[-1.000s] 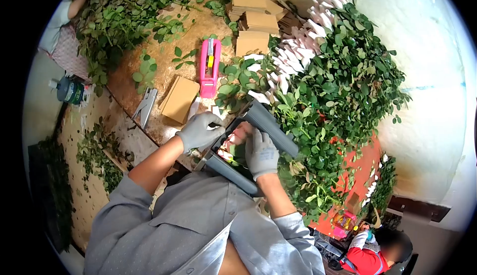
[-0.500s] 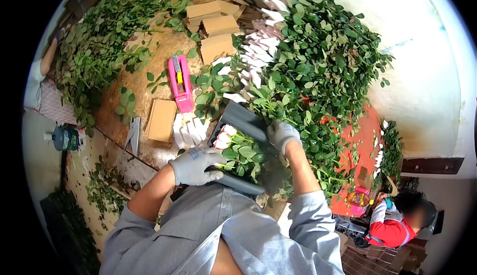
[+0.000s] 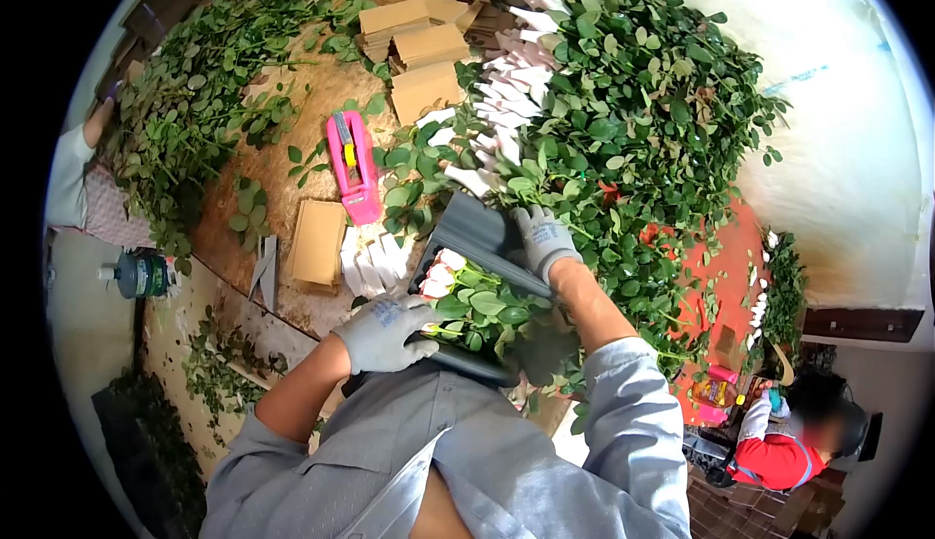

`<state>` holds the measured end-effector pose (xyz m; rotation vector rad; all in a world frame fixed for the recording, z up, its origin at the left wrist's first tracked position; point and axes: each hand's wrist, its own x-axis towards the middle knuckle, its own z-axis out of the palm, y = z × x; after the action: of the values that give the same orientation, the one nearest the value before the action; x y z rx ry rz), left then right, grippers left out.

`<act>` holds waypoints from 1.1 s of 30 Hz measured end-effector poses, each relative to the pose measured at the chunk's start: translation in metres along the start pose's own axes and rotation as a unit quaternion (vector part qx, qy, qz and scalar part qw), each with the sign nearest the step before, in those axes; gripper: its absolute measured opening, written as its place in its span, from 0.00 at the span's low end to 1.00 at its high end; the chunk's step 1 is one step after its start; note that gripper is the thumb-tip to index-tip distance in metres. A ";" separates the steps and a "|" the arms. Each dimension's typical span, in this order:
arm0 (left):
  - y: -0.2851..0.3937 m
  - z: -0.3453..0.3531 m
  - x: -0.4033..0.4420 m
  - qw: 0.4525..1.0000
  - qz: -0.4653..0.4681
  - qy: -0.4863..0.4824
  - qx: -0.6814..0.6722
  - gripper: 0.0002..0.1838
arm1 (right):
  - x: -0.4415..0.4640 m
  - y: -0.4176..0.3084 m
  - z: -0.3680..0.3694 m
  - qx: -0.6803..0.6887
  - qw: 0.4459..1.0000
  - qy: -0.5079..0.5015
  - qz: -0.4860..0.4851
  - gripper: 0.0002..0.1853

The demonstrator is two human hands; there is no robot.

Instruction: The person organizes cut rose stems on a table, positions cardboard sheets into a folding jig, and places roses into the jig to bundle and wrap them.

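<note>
A dark grey trough [image 3: 479, 232] stands against the person's body with pale pink roses [image 3: 443, 271] and green leaves lying in it. My left hand [image 3: 382, 333], in a grey glove, rests at the trough's near left edge beside the blooms, fingers bent around a spot I cannot make out. My right hand [image 3: 543, 240], gloved too, lies over the upper right side of the trough, next to the leafy stems. White-wrapped blooms [image 3: 502, 101] with their foliage [image 3: 633, 120] are piled just beyond it.
A pink stapler-like tool [image 3: 355, 169], cardboard pieces [image 3: 317, 243], white slips [image 3: 374, 262] and a metal stapler [image 3: 265, 272] lie on the table. More cut greenery [image 3: 185, 140] is at the left, beside another person's arm [image 3: 97, 122]. A person in red [image 3: 774, 459] is at the lower right.
My right hand has left the roses and moved right onto the trough's far side. My left hand has come down to the near edge. The view has shifted, and the roses and leaves show more.
</note>
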<state>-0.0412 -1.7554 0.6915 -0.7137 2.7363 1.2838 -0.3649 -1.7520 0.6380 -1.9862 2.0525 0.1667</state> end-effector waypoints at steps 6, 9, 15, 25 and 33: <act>-0.002 -0.003 -0.005 0.999 -0.020 0.011 -0.031 0.22 | 0.014 -0.001 0.000 -0.083 0.985 -0.153 -0.005 0.22; -0.006 -0.008 -0.011 0.998 -0.014 0.042 -0.037 0.20 | 0.001 -0.009 -0.020 -0.026 0.993 -0.099 0.064 0.18; -0.021 -0.024 -0.010 0.986 -0.038 0.146 -0.077 0.18 | -0.066 -0.020 -0.129 0.080 0.982 0.157 0.074 0.16; -0.031 -0.021 0.034 0.952 0.163 0.192 -0.177 0.21 | -0.157 -0.052 -0.192 0.399 0.871 -0.175 -0.228 0.30; -0.033 0.005 -0.017 0.994 0.082 -0.011 0.068 0.27 | -0.049 -0.082 0.012 0.405 0.872 -0.272 0.028 0.18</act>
<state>-0.0128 -1.7633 0.6676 -0.4696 2.8810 1.1078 -0.2815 -1.7055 0.6492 -1.1800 1.4517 -0.1076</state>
